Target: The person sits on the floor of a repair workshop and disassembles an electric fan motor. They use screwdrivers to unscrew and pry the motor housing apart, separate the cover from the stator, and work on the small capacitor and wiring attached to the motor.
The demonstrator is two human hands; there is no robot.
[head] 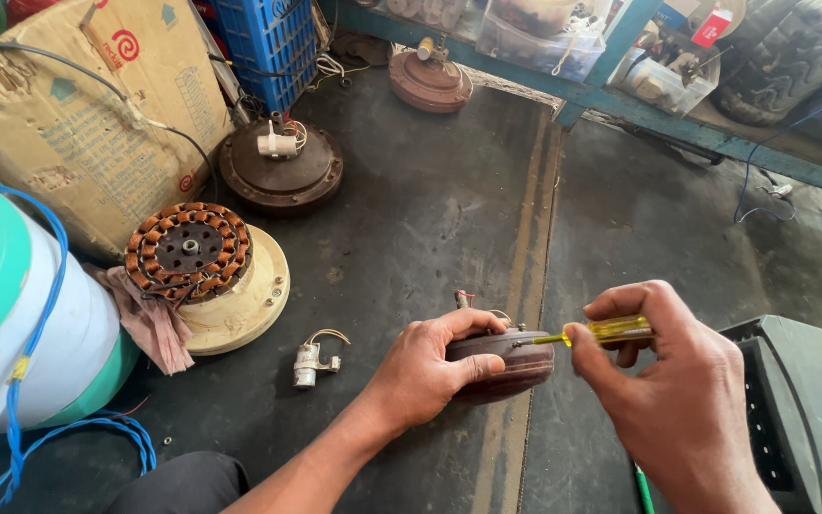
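1. Right hand [677, 400], nearest the camera at about 5 o'clock in the head view, is curled shut around a yellow transparent-handled screwdriver [611, 331], thumb and fingers pinching the handle.
2. The screwdriver lies nearly level, its thin shaft pointing toward 9 o'clock, and its tip meets the top edge of a dark brown round metal motor housing [516, 362].
3. That housing rests on the dark grey floor mat [411, 209] just below the picture's centre, directly left of the right hand and under the screwdriver tip.
4. Left hand [430, 371] comes in from 7 o'clock with the forearm stretched diagonally; its palm lies against the housing's left side, thumb across the front rim and fingers wrapped over the top, so it is closed on the housing.
5. Short wires and a small stub [465, 299] stick up behind the housing, just above the left fingers.
6. At 9 o'clock from the left hand, apart from it, lies a small silver cylindrical capacitor with white wires [311, 360].
7. Farther toward 10 o'clock, a copper-wound round stator [188, 251] sits on a cream round cover [249, 305], with a pinkish rag [149, 324] beside it.
8. At 11 o'clock stands a second dark brown round motor body [281, 169] with a white plug on top; a third reddish one [430, 81] lies toward 12 o'clock.
9. A worn brown cardboard box [68, 124] and a blue plastic crate [273, 43] fill the upper left.
10. A grey-black plastic casing [806, 409] sits at 3 o'clock, just beside the right hand.
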